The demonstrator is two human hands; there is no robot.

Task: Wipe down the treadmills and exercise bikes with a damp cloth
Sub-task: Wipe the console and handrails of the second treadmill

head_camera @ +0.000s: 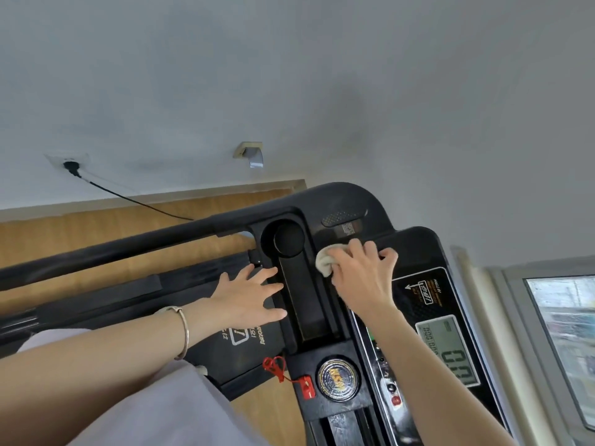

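A black treadmill console fills the lower middle, seen at a tilt. My right hand grips a bunched white cloth and presses it on the console just right of the cup holder. My left hand is spread, fingers straight, its fingertips at the left rim of the long storage tray. A silver bangle circles my left wrist. The grey LCD display sits at the lower right.
A red safety key and coiled cord lie by a round emblem. The left handrail runs out to the left. A black plug and cable hang from a wall socket. A window is at the right.
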